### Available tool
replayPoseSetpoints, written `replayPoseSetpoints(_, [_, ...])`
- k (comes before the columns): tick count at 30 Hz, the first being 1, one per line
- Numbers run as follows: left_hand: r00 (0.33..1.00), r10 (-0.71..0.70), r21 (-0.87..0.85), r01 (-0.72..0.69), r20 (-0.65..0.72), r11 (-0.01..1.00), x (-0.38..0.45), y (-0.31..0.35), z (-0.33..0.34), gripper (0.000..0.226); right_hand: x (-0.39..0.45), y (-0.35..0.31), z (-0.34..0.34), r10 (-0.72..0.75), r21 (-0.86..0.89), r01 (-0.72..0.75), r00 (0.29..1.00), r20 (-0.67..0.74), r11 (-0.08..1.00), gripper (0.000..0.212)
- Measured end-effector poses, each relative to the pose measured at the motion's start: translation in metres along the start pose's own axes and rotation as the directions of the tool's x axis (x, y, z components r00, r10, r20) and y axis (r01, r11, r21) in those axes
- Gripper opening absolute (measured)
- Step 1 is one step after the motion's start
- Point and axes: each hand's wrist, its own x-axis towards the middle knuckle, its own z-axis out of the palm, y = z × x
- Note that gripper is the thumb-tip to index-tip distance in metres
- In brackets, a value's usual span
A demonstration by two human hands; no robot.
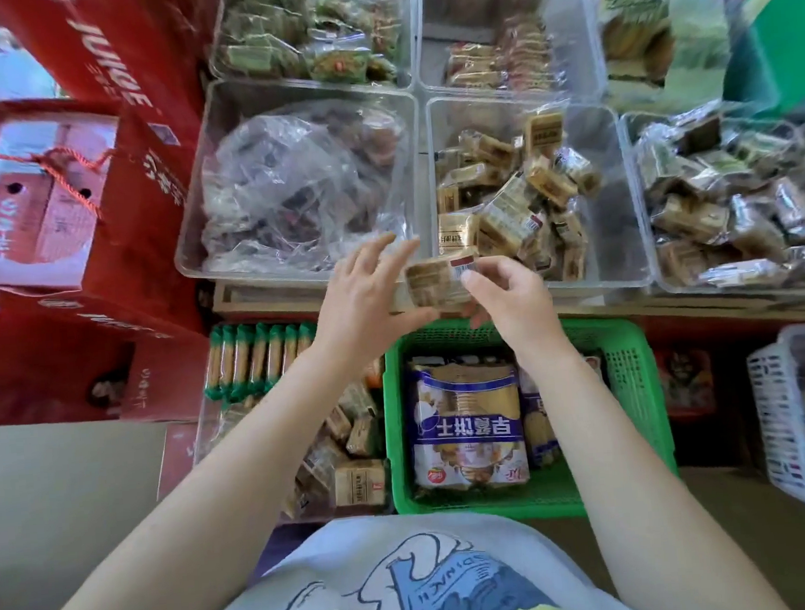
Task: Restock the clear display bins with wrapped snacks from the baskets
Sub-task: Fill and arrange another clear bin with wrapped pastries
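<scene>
at centre frame both hands meet over a small wrapped snack [439, 280], a tan block in clear film with a red-and-white barcode label on its upper right corner. the right hand [510, 299] pinches it at that right end, thumb on the near face and fingers curled behind. the left hand [366, 297] has its fingers straight and spread, fingertips reaching toward the bin above, thumb under the snack's left lower edge; whether the palm touches the wrap cannot be told. the snack hangs just below the near wall of the clear display bin [611, 156] at upper centre, which is part-filled with matching tan packets, and above the far rim of the green basket [635, 384], which holds a large blue-and-white bag [468, 426]. more tan packets lie in a clear tub [349, 456] left of the basket. judgement: the packet looks light and fairly stiff, a boxy biscuit or cake, with slick crinkly film that could slip from a fingertip pinch; contents are probably brittle, so squeezing hard risks crumbling. best hold is across the two short ends or flat faces, not by the loose sealed flap. it should be lowered over the bin wall rather than tossed. the bin to the left [203, 214] holds a loose clear plastic bag of darker items.
</scene>
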Motion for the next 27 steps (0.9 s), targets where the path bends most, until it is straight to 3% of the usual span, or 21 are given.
replayPoseSetpoints(3, [0.974, -0.217, -0.037, 0.22, 0.063, 0.975, 0.013, -0.009, 0.003, 0.071, 0.028, -0.014, -0.019, -0.027, 0.062, 0.044, 0.968, -0.25, 0.997, 0.017])
replayPoseSetpoints(6, [0.95, -0.267, 0.155, 0.243, 0.16, 0.958, 0.009, -0.024, 0.012, 0.064, 0.064, -0.024, -0.029, -0.243, -0.233, 0.16, 0.888, -0.39, 0.959, 0.024])
replayPoseSetpoints(10, [0.957, -0.211, 0.233, 0.163, 0.197, 0.959, 0.007, -0.03, 0.016, 0.066, 0.106, -0.015, -0.024, -0.441, -0.65, 0.238, 0.882, -0.166, 0.722, 0.022])
replayPoseSetpoints(12, [0.957, -0.213, 0.241, 0.163, 0.197, 0.957, 0.008, -0.028, 0.015, 0.066, 0.118, -0.005, -0.019, -0.466, -0.756, 0.266, 0.883, -0.058, 0.598, 0.026])
replayPoseSetpoints(16, [0.962, -0.192, 0.211, 0.149, 0.196, 0.966, 0.01, -0.026, 0.008, 0.064, 0.129, -0.006, -0.015, -0.457, -0.867, 0.243, 0.889, 0.02, 0.435, 0.038])
replayPoseSetpoints(18, [0.984, -0.148, 0.062, 0.143, 0.094, 0.988, 0.002, -0.026, 0.005, 0.054, 0.131, -0.013, -0.012, -0.358, -0.915, 0.176, 0.933, 0.037, 0.362, 0.043])
replayPoseSetpoints(19, [0.988, -0.146, -0.038, 0.145, -0.04, 0.989, -0.006, -0.024, 0.005, 0.045, 0.128, -0.016, -0.01, -0.308, -0.933, 0.149, 0.95, 0.044, 0.327, 0.044])
replayPoseSetpoints(21, [0.912, -0.21, -0.135, 0.172, -0.352, 0.976, -0.029, -0.024, 0.009, 0.028, 0.114, -0.019, -0.004, -0.325, -0.92, 0.154, 0.945, 0.031, 0.36, 0.047])
replayPoseSetpoints(23, [0.847, -0.328, -0.161, 0.286, -0.419, 0.945, -0.053, -0.03, 0.018, 0.015, 0.084, -0.014, 0.008, -0.515, -0.839, 0.263, 0.857, -0.023, 0.475, 0.04])
replayPoseSetpoints(25, [0.845, -0.483, -0.178, 0.451, -0.232, 0.875, -0.073, -0.043, 0.033, 0.013, 0.048, 0.001, 0.025, -0.641, -0.732, 0.41, 0.766, -0.048, 0.544, 0.026])
replayPoseSetpoints(27, [0.803, -0.595, -0.119, 0.593, 0.017, 0.797, -0.087, -0.058, 0.048, 0.019, 0.019, 0.022, 0.04, -0.594, -0.621, 0.479, 0.804, 0.025, 0.621, 0.019])
